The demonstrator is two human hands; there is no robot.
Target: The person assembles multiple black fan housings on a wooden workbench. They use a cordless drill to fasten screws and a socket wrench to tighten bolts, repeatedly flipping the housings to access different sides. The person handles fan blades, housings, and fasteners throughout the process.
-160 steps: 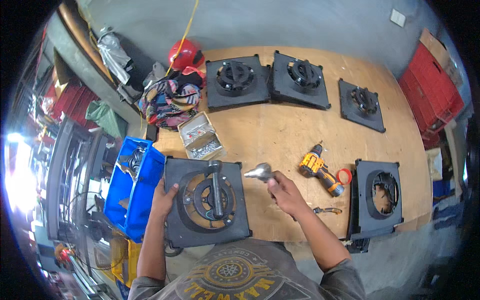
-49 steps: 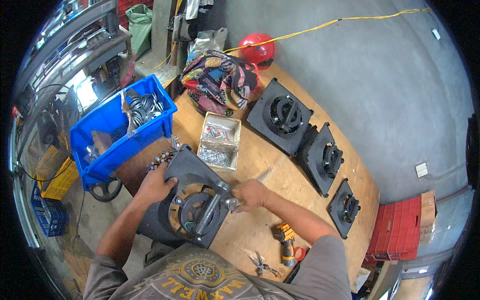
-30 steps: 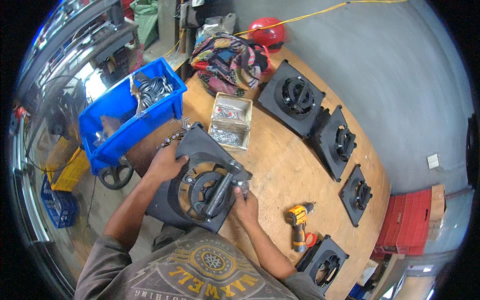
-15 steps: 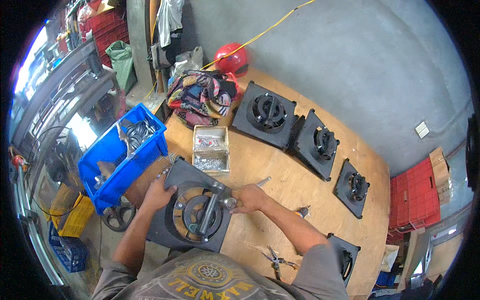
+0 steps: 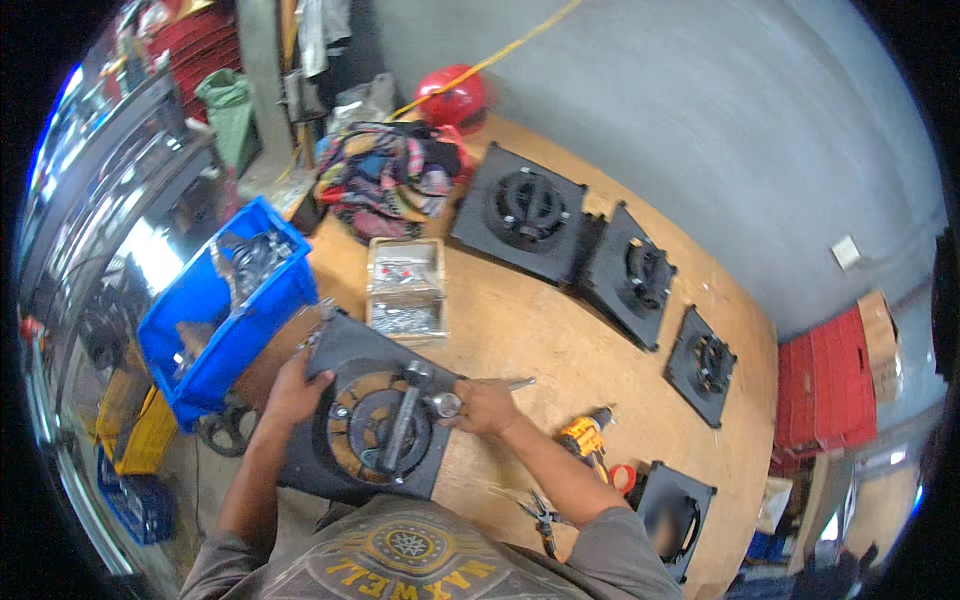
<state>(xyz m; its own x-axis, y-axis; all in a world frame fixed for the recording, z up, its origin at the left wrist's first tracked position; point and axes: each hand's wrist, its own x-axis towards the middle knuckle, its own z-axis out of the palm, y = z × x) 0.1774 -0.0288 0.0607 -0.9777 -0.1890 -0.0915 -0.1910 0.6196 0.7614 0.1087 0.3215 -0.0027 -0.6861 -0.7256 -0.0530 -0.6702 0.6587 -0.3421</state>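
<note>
We work at the near left end of the wooden desk (image 5: pixel 560 340), where a dark square plate (image 5: pixel 345 395) with a round fitting in its middle lies flat, its near corner reaching the desk's near edge. Our left hand (image 5: pixel 292 388) rests on the plate's left edge, fingers curled over the rim in a closed grip. Our right hand (image 5: pixel 485 408) sits at the plate's right edge, closed around a small shiny metal piece (image 5: pixel 445 404) that touches the end of the grey bar (image 5: pixel 400 425) lying across the round fitting.

Just beyond the plate stands an open box of small parts (image 5: pixel 405 290), close to its far corner. Left of it a blue crate (image 5: pixel 215 320) overhangs the desk's left edge. To the right of our right hand the wood lies bare for a stretch, then come a yellow drill (image 5: pixel 585 435) and pliers (image 5: pixel 535 505) near the near edge. Three more dark plates (image 5: pixel 590 250) run in a row along the far edge, well apart from our hands, and another (image 5: pixel 675 515) lies at the near right.
</note>
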